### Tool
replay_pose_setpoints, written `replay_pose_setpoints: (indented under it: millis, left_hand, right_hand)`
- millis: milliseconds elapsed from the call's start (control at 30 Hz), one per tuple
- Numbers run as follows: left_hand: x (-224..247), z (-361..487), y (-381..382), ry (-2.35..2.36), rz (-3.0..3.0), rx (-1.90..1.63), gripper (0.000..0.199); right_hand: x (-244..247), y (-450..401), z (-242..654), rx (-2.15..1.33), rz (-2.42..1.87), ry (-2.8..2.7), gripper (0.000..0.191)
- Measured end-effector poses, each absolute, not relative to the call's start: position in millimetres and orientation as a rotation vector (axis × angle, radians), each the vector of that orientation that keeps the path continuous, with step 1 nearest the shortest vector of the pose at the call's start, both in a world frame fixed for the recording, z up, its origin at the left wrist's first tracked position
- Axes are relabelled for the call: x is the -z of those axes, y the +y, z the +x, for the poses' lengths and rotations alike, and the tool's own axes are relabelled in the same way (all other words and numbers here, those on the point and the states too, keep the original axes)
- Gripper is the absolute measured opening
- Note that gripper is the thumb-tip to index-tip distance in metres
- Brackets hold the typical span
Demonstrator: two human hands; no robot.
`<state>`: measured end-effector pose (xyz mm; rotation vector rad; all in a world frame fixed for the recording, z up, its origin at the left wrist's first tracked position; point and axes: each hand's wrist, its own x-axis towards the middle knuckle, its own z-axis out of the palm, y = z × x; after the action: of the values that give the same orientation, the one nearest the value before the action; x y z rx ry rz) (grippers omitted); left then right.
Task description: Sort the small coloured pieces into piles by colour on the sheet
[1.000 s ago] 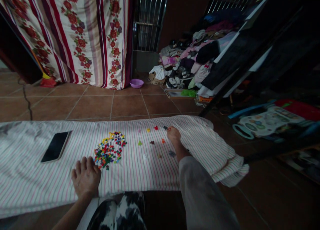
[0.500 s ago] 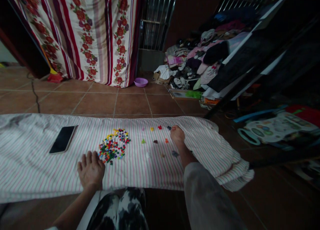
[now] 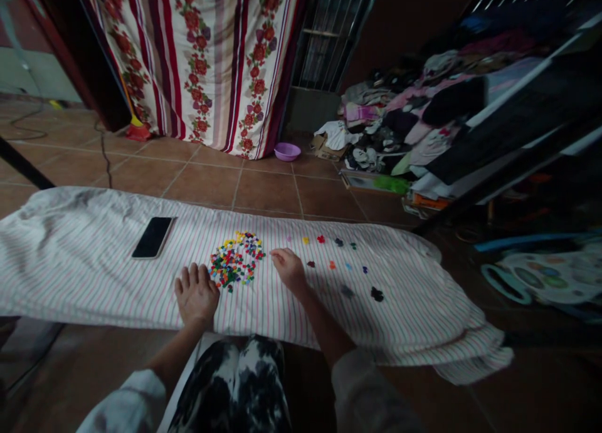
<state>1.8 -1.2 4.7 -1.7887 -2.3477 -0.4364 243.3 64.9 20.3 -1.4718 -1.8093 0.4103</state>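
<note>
A heap of small multicoloured beads [image 3: 239, 264] lies on the striped cloth [image 3: 291, 314]. My left hand [image 3: 196, 297] rests flat on the cloth at the heap's near left edge, fingers spread and pointing away from me. Just right of the heap is my right hand [image 3: 288, 271], its fingers curled together toward the beads; whatever they may pinch is too small to make out. Further right the beads lie sorted by colour in little groups, among them a red group [image 3: 321, 239], an orange group [image 3: 332, 265] and a black group [image 3: 377, 294]. My right hand and forearm hide some groups.
A dark phone [image 3: 153, 237] lies on the cloth to the left. Past the cloth's far edge, a purple basin [image 3: 286, 151] stands on the tiled floor beside a floral curtain [image 3: 202, 63]. A heap of clothes [image 3: 399, 113] is at the back right.
My right hand has moved left from the dark bead group at the far row to beside the mixed heap. My left hand stays flat by the heap. The view has shifted.
</note>
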Motion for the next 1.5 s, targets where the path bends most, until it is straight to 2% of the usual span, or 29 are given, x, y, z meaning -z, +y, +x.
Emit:
replay_pose_setpoints:
  millis: [233, 800, 1000, 1500]
  left_hand:
    - [-4.2, 1.0, -0.7, -2.359, -1.797, 0.453, 0.049]
    - [-3.0, -1.2, -0.6, -2.341, -1.804, 0.493, 0.048]
    - [-1.4, -1.1, -0.6, -2.344, -1.801, 0.478, 0.048]
    - [-10.7, 3.2, -3.9, -2.388, -1.809, 0.494, 0.048]
  right_hand:
    - [-12.5, 72.8, 197.5, -0.491, -1.688, -2.004, 0.023]
    - [-30.5, 100.6, 175.5, -0.446, -2.040, -2.129, 0.019]
    - [-33.6, 93.2, 177.4, -0.450, -1.974, -1.996, 0.017]
    - [-26.7, 76.6, 200.0, -0.731, -1.668, -1.480, 0.011]
